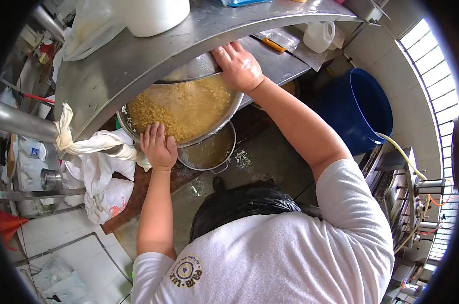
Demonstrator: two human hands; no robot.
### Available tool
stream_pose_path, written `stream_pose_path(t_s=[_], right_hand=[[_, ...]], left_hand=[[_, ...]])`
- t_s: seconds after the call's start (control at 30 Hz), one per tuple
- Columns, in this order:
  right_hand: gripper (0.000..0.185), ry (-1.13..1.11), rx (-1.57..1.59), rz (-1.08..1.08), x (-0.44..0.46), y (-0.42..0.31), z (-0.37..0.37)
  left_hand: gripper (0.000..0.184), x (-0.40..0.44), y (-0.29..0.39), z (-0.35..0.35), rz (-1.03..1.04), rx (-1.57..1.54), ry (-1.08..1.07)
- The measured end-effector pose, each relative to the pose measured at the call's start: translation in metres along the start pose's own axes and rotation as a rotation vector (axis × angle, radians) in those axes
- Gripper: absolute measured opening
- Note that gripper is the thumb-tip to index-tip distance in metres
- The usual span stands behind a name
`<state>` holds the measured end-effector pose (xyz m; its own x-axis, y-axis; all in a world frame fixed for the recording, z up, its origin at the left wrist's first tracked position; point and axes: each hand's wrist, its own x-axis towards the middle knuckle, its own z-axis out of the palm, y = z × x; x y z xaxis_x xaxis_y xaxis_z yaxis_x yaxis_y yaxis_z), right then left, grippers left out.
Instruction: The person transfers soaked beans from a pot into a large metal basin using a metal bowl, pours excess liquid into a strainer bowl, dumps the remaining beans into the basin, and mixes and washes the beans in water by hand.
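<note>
A wide metal basin (pixel 189 109) holds yellowish grains in cloudy liquid, partly under the steel shelf. My left hand (pixel 158 146) lies at the basin's near left edge, fingers spread over the grains. My right hand (pixel 238 66) rests on a perforated metal piece (pixel 196 69) at the far side of the basin; its fingertips are partly hidden, and whether they grip the piece is unclear. Below the basin, a metal pot (pixel 209 149) with cloudy liquid stands on the floor.
The steel shelf (pixel 105 73) curves above the basin, with a white container (pixel 156 15) on it. A blue barrel (pixel 358 111) stands at the right, a hose (pixel 404 152) hanging from it. Cloth (pixel 95 144) is tied round a pipe at the left. Metal equipment (pixel 391 187) stands right.
</note>
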<state>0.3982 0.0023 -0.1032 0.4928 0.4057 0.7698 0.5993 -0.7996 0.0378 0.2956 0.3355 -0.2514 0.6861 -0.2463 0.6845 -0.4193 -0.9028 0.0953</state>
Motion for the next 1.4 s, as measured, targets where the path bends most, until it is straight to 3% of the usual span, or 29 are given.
stream_pose_path(t_s=[0.1,0.27,0.33,0.43,0.47,0.5,0.57,0.63,0.67,0.73,0.87,0.93,0.97,1.03,1.13,1.2,1.3,1.4], right_hand=[[0.06,0.104,-0.056,-0.031,-0.024,0.017,-0.016],[0.071,0.143,-0.042,0.292,-0.109,0.051,-0.066],[0.086,0.242,-0.004,0.495,-0.158,0.056,-0.088],[0.074,0.228,-0.005,0.999,-0.23,0.047,-0.129],[0.067,0.3,-0.055,1.082,-0.269,0.047,-0.127],[0.061,0.231,-0.066,1.127,-0.323,0.053,-0.122],[0.052,0.107,0.124,1.391,-0.44,0.059,-0.105],[0.047,0.228,0.524,1.843,-0.445,0.025,-0.112],[0.045,0.425,0.723,2.072,-0.406,-0.002,-0.117],[0.043,0.288,0.817,2.214,-0.431,-0.021,-0.09],[0.036,0.041,1.018,2.334,-0.421,-0.057,-0.028],[0.029,-0.294,0.94,2.344,-0.416,-0.063,0.02],[0.026,-0.374,1.014,2.242,-0.42,-0.068,0.046],[0.035,-0.518,1.137,2.13,-0.399,-0.074,0.086],[0.079,-0.549,1.177,2.027,-0.309,-0.092,0.091],[0.096,-0.707,1.097,1.974,-0.296,-0.095,0.129],[0.082,-0.568,1.034,1.97,-0.278,-0.106,0.148],[0.068,-0.662,1.044,1.968,-0.296,-0.105,0.161]], left_hand=[[0.046,0.0,0.0,0.001,0.001,0.028,-0.016],[0.045,-0.001,0.001,0.001,0.007,0.052,-0.054],[0.044,-0.002,0.001,0.002,-0.004,0.072,-0.048],[0.043,0.001,0.007,0.0,0.0,0.082,-0.056],[0.043,0.003,0.008,0.0,-0.003,0.083,-0.052],[0.043,0.002,0.007,0.002,-0.001,0.065,-0.048],[0.042,0.003,0.008,0.002,0.0,0.065,-0.053],[0.041,0.002,0.008,0.003,0.001,0.075,-0.048],[0.041,0.003,0.008,0.004,0.007,0.072,-0.054],[0.041,0.002,0.008,0.004,0.004,0.076,-0.064],[0.042,0.002,0.009,0.002,0.005,0.092,-0.091],[0.042,0.001,0.007,0.002,0.009,0.094,-0.095],[0.043,0.0,0.007,0.002,0.013,0.093,-0.096],[0.043,0.0,0.007,0.001,0.016,0.086,-0.098],[0.044,0.0,0.007,0.001,0.011,0.072,-0.101],[0.044,0.001,0.008,0.002,0.002,0.067,-0.104],[0.046,0.0,0.006,0.003,0.011,0.069,-0.1],[0.047,0.002,0.005,0.004,0.027,0.053,-0.086]])
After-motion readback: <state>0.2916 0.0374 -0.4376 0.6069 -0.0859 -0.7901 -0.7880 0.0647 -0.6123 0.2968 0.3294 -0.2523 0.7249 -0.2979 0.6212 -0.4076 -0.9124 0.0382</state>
